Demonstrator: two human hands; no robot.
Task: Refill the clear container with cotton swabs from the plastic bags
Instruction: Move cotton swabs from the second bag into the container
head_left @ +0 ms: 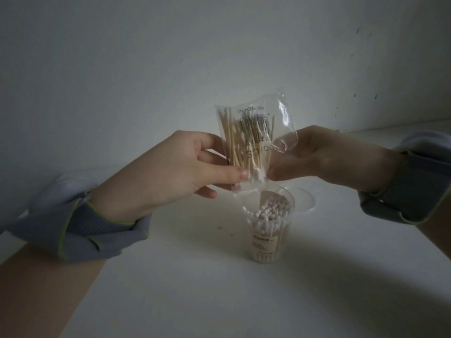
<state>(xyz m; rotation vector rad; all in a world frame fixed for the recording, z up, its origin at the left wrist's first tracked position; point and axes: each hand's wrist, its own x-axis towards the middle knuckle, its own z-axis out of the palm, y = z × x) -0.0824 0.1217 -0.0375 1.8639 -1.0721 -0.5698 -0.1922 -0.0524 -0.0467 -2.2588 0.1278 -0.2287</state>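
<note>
One bag [253,140] pinched by left hand [175,172], right hand [329,157].

Bag [256,142]: thin clear plastic, glossy, crinkled. Swabs [241,147]: pale wood sticks, white cotton tips. Container [268,228]: clear smooth plastic, paper label [264,245]. Table [195,276]: matt white. Sleeves [80,228]: ribbed grey cloth, matt.

1. A white table [195,289] carries a few small dark specks [223,229].
2. A clear round lid [306,200] lies flat on the table.
3. A pale wall [146,57] stands behind, with dark marks [357,30] at the right.
</note>
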